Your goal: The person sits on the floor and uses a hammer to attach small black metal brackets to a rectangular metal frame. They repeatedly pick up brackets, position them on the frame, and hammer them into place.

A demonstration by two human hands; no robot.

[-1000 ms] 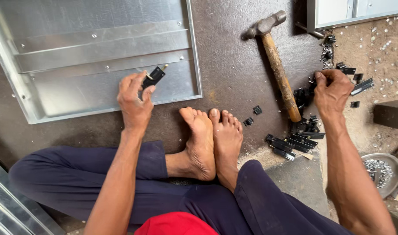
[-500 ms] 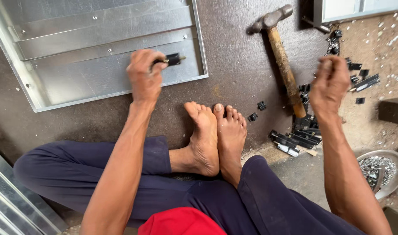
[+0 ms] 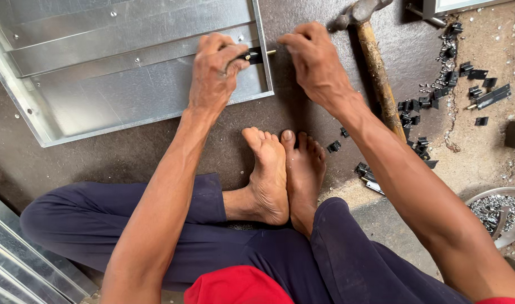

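Observation:
A galvanised sheet-metal tray (image 3: 100,95) lies on the dark floor in front of my crossed legs. My left hand (image 3: 215,70) rests on the tray's right side and pinches a small black clip (image 3: 252,56) against the tray's right rim. A short brass-coloured pin pokes out of the clip through the rim. My right hand (image 3: 313,59) is just outside that rim, fingers curled close to the pin's tip. Whether it holds anything small is hidden.
A wooden-handled hammer (image 3: 372,67) lies right of my right hand. Several loose black clips (image 3: 437,101) are scattered on the floor to the right. A round metal dish of small screws (image 3: 502,211) sits at the lower right. More sheet metal (image 3: 21,259) lies lower left.
My right hand has swung left from the pile of clips to the tray's rim. My left hand has carried the black clip to the tray's right edge and set it against the rim.

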